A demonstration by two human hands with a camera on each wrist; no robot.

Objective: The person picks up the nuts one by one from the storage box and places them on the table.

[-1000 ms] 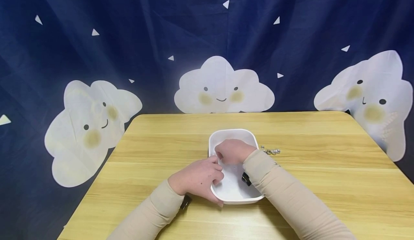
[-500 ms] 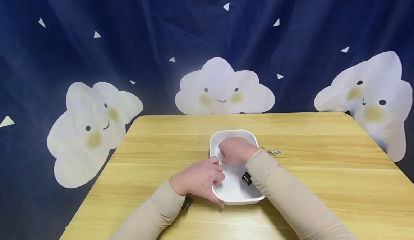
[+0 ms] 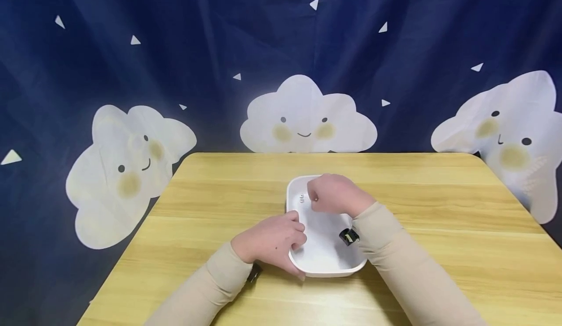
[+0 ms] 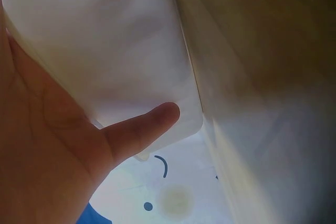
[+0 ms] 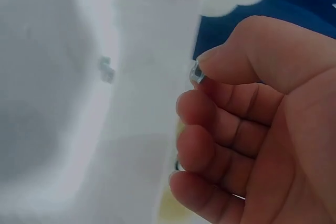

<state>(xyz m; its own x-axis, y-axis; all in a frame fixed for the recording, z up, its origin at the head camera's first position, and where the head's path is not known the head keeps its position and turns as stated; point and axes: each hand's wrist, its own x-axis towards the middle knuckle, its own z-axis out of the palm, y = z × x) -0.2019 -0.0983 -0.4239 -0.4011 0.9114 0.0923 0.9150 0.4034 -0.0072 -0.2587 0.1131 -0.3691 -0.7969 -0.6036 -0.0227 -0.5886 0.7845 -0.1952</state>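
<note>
A white tray point(image 3: 320, 270) with rounded corners stands on the wooden table. My left hand point(image 3: 272, 238) grips its near left side, fingers curled over the rim and thumb against the outer wall, as the left wrist view also shows. Over the far part of the tray is my right hand point(image 3: 337, 194). In the right wrist view, its thumb and forefinger pinch a small shiny metal nut point(image 5: 197, 73), the other fingers curled in. Two small metal nuts point(image 3: 301, 198) lie inside the tray by its left wall; in the right wrist view they are blurred.
The wooden table point(image 3: 439, 248) reaches out on both sides of the tray. Behind its far edge hangs a dark blue curtain point(image 3: 272, 33) with white clouds. A small black camera point(image 3: 349, 236) sits under my right wrist, low over the tray.
My right hand has moved right and away from the tray's left wall, uncovering the two nuts inside. The loose nuts right of the tray are now hidden behind my right arm. The left hand stays put.
</note>
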